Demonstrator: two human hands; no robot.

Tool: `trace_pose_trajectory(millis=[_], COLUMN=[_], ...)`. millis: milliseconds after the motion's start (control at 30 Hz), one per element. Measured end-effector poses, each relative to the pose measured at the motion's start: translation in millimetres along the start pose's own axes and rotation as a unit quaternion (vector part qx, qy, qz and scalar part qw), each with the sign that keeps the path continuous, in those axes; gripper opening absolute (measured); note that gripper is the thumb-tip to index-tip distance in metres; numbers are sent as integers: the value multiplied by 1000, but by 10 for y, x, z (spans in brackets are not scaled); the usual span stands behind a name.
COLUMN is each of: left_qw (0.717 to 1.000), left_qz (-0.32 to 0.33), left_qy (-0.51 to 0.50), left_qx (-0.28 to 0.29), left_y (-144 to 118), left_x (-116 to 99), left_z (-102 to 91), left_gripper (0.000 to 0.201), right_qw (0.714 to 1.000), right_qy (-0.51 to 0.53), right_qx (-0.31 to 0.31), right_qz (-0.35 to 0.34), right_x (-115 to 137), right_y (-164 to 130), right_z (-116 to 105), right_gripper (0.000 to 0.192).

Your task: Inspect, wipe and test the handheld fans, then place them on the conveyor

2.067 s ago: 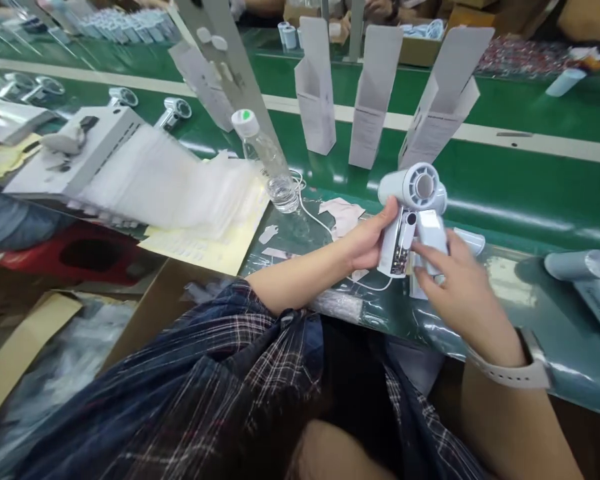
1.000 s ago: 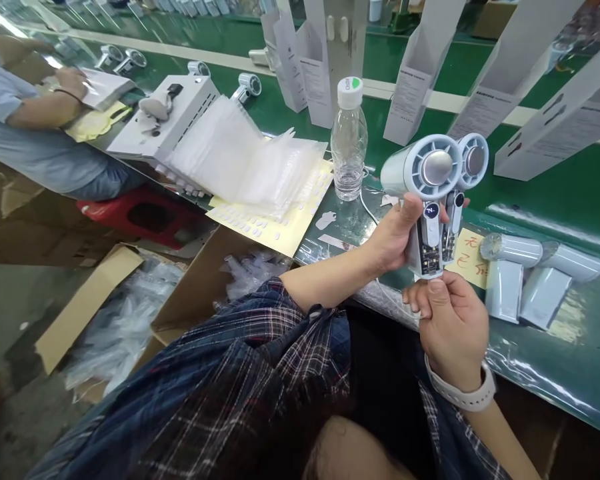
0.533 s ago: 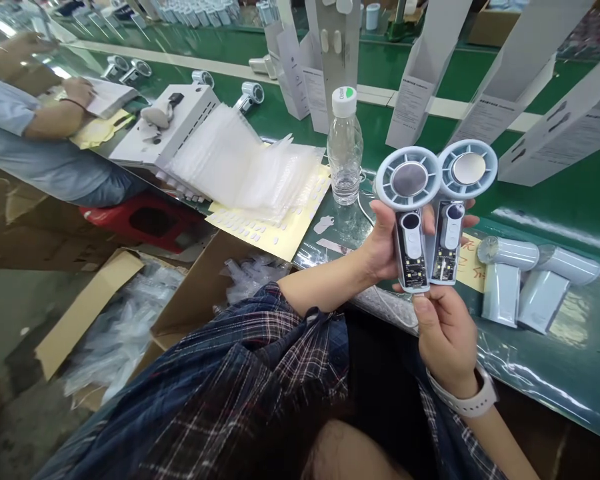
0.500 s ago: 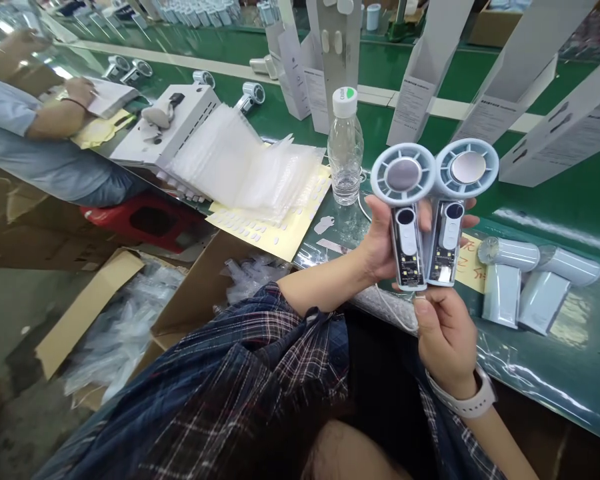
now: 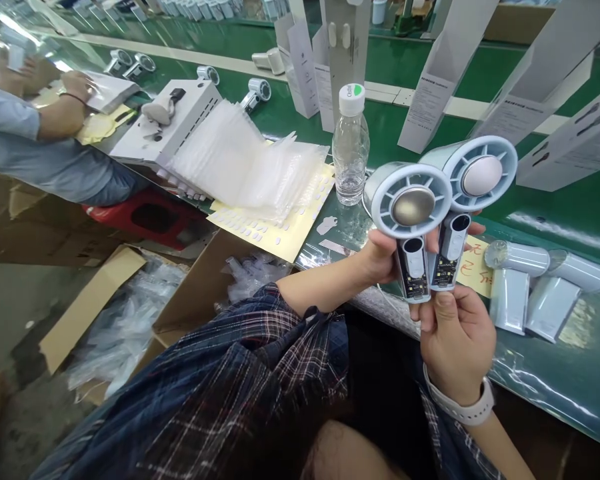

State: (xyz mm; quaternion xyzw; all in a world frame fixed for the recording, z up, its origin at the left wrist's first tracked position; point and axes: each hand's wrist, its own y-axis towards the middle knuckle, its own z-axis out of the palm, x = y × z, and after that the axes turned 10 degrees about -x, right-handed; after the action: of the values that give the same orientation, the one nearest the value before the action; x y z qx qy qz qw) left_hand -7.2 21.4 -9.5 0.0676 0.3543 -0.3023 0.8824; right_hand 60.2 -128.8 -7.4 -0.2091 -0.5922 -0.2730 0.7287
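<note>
— Green conveyor belt (image 5: pixel 555 200) runs the length of this bench, and the person sits right against its near edge. What's nearest?

— Right hand (image 5: pixel 457 340), closed in a pinch on the bottom ends of two handheld fans, thumb pressed up against the base of the right fan (image 5: pixel 463 200). Just above it, the left hand (image 5: pixel 385 257) is wrapped round both handles from behind, with the left fan (image 5: pixel 407 213) in front.

— Any change from half a second ago?

— Yes. The fan heads then faced the camera flat and side by side; now both tilt, the left one forward and lower, overlapping the other. The open handle fronts with their circuit boards show as before. I'd judge the pair is being turned for a look from another angle.

— And beyond?

— Two finished fans (image 5: pixel 540 287) lying on the belt to the right, then a water bottle (image 5: pixel 350 147), a fanned stack of clear bags (image 5: pixel 240 163), upright cartons (image 5: pixel 430 80), and a co-worker's sleeve (image 5: pixel 10 140) far left.
</note>
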Motion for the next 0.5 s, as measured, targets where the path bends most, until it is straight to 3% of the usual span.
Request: trace_pose_trajectory(millis=[100,200,300,400,500], left_qw=[998,997,997,992,991], left_qz=[-26,-38,-19,4,5], left_qy=[21,21,-20,-45,-38], left_qx=[-46,-56,-70,-121,-130], left_y=[-19,-32,-31,-47,-89], left_x=[31,-12,-119,-219,-166], left_z=[-9,29,86,101,26], left_gripper=[109,105,104,106,109], right_qw=[1000,999,988,947,893], right_qy=[8,-36,-136,-240,-374], right_qx=[-4,2,50,101,5], right_qz=[8,6,-58,-189,-250], right_x=[-35,-55,-20,66,191], right_y=[-2,14,59,158,292], right_z=[-11,-49,-119,-203,-245], right_gripper=[30,32,32,36,24])
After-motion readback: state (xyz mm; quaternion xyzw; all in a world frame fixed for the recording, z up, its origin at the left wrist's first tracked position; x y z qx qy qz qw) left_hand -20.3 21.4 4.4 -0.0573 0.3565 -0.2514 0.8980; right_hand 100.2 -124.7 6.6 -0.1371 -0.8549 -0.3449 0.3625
